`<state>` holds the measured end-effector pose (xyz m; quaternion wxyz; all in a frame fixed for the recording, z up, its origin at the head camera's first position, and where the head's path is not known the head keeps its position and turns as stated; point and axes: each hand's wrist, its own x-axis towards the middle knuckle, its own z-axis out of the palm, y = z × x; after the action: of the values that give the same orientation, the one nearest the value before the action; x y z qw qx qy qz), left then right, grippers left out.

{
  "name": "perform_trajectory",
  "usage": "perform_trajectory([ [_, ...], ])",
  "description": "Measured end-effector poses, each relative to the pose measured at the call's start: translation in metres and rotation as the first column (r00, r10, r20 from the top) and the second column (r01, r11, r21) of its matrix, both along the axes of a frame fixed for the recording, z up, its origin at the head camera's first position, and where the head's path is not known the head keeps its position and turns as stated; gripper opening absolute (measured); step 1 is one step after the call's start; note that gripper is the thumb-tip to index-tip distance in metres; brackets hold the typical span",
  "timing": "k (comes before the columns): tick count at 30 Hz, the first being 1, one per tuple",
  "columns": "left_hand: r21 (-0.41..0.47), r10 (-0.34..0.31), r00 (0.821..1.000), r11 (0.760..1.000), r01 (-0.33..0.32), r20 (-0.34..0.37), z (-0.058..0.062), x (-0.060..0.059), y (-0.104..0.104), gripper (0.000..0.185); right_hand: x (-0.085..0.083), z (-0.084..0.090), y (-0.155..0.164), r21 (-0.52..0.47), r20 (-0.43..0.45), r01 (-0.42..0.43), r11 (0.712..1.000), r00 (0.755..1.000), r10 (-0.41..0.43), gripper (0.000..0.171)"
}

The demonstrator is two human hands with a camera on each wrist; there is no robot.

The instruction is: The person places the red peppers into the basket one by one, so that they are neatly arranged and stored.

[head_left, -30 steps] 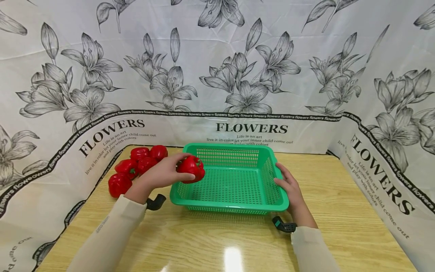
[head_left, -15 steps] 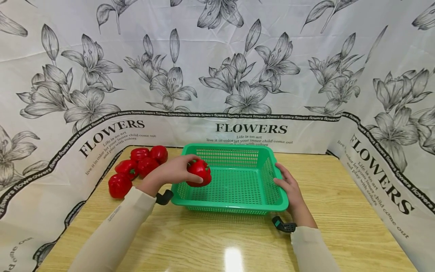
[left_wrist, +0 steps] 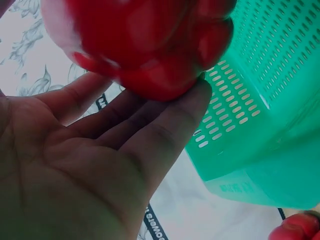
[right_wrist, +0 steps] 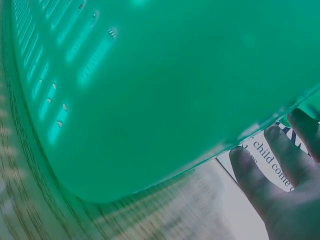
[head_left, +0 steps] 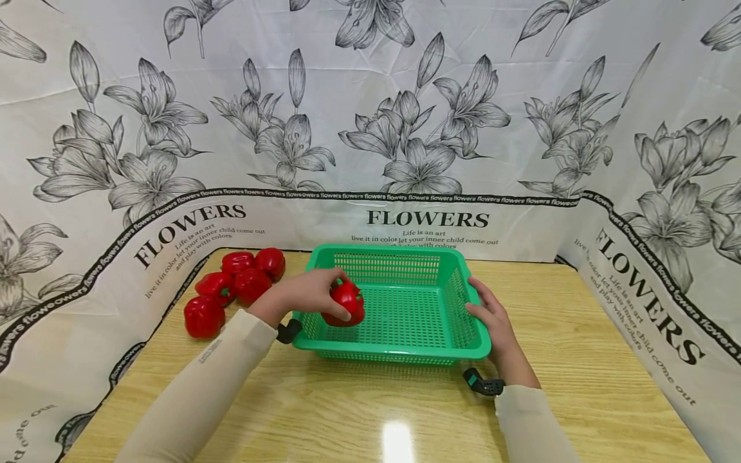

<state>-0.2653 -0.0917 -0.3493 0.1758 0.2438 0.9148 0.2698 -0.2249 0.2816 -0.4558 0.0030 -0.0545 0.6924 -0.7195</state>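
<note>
My left hand (head_left: pixel 309 292) holds a shiny red bell pepper (head_left: pixel 350 305) between thumb and fingers, over the left part of a green plastic basket (head_left: pixel 393 353). The pepper's green stem faces right. In the left wrist view the fingers curve against the underside of the pepper (left_wrist: pixel 140 45), with the perforated basket wall (left_wrist: pixel 280 150) beyond. At the basket's right side, my right hand (head_left: pixel 499 328) grips the rim, thumb on the near side of it. The right wrist view has the fingertips (right_wrist: pixel 242 155) along the edge of the basket's smooth green wall (right_wrist: pixel 175 100).
Several more red bell peppers (head_left: pixel 204 316) lie grouped on the wooden table (head_left: pixel 347 411), left of the basket. Behind and at both sides hangs a white cloth (head_left: pixel 324 218) with flower drawings and lettering. Small black wrist devices (head_left: pixel 483 384) are worn at both wrists.
My left hand has carried the bell pepper rightward and down, from the basket's left rim to within it. The right hand and the basket stay in place.
</note>
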Motion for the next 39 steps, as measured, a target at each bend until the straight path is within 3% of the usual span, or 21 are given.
perform_trajectory([
  [9, -0.095, -0.044, 0.999, 0.994, 0.047, 0.028, -0.003, -0.008, 0.008, 0.059, -0.001, -0.001, 0.001, -0.007, -0.003, -0.001, 1.000, 1.000, 0.001, 0.060],
  [17, -0.163, -0.101, 0.993, 0.980, 0.110, 0.060, -0.008, -0.011, 0.012, 0.066, -0.003, -0.003, 0.002, -0.007, -0.010, 0.007, 1.000, 1.000, -0.007, 0.060],
  [25, -0.219, -0.106, 0.989, 0.967, 0.127, 0.108, -0.012, -0.011, 0.018, 0.057, -0.003, -0.003, 0.002, -0.010, -0.010, 0.004, 1.000, 1.000, -0.004, 0.058],
  [39, -0.404, -0.099, 0.986, 0.903, 0.144, 0.131, -0.017, -0.013, 0.030, 0.055, -0.004, -0.004, 0.002, -0.010, -0.002, 0.016, 1.000, 1.000, -0.016, 0.059],
])
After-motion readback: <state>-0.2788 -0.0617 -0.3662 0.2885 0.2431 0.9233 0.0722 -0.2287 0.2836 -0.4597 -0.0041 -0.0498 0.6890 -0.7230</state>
